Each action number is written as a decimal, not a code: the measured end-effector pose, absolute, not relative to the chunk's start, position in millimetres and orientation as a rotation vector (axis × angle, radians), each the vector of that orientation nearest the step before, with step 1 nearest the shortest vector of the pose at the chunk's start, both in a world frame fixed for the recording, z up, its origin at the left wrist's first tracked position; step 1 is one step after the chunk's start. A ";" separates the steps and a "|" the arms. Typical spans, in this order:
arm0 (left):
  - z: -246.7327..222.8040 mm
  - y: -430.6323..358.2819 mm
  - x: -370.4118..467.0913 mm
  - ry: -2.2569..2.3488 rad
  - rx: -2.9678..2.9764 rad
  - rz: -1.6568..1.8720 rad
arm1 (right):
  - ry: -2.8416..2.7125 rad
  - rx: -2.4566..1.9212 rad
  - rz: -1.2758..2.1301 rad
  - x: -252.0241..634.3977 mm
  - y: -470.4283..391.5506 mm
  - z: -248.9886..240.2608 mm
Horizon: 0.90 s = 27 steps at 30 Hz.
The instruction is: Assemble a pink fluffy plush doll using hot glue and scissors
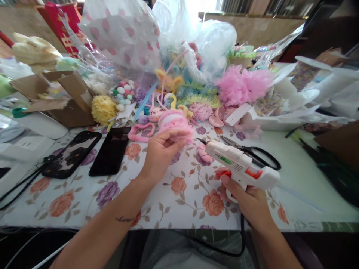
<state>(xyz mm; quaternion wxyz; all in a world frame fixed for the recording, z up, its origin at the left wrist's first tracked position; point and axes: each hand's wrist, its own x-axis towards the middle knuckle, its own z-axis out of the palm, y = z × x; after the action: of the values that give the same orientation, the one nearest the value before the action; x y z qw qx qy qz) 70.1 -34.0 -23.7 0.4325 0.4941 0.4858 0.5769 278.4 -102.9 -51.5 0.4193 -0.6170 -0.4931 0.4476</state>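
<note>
Two hands work over the flowered tablecloth (179, 209): our left hand (162, 149) pinches a pink fluffy piece (176, 124) at its near edge between thumb and fingers, the exact contact partly hidden, while our right hand (251, 198) wraps the handle of a white glue gun (238, 160), fingers by the red trigger (224, 172); whether that trigger is squeezed, we cannot tell. With our left hand as the clock's centre, the fluffy piece sits towards one, the glue gun at three, a fuzzy pink loop (132, 133) at ten and a black phone (109, 153) at nine. The gun's dark nozzle (202, 141) points towards ten, apart from the fluff, and scissors (246, 149) lie just beyond the gun, towards one from its body. We judge the fluffy piece light, soft and easily crushed, so a gentle hold on its near rim, at six on its own dial, would suit it. The gun looks rigid and heavier; we would grip only its handle, well clear of the nozzle, which may be hot.
</note>
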 end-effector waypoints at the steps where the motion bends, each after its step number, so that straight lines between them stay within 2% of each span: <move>1: -24.1 -33.3 70.1 1.199 1.188 1.434 | -1.235 -1.527 1.153 279.1 -103.2 -52.5; 11: -27.1 -33.6 70.2 1.177 1.200 1.415 | -1.358 -1.573 1.067 280.3 -102.7 -54.9; 19: -27.8 -34.8 69.7 1.193 1.254 1.392 | -1.306 -1.626 1.161 274.6 -103.5 -43.9; 27: -27.6 -35.5 69.1 1.214 1.285 1.407 | -1.310 -1.632 1.118 275.7 -103.7 -48.8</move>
<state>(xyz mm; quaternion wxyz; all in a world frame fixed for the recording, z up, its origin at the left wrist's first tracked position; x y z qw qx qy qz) 69.1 -35.5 -27.6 0.4269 0.5144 0.4857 0.5632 275.7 -103.7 -48.8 0.3752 -0.6376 -0.5118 0.4367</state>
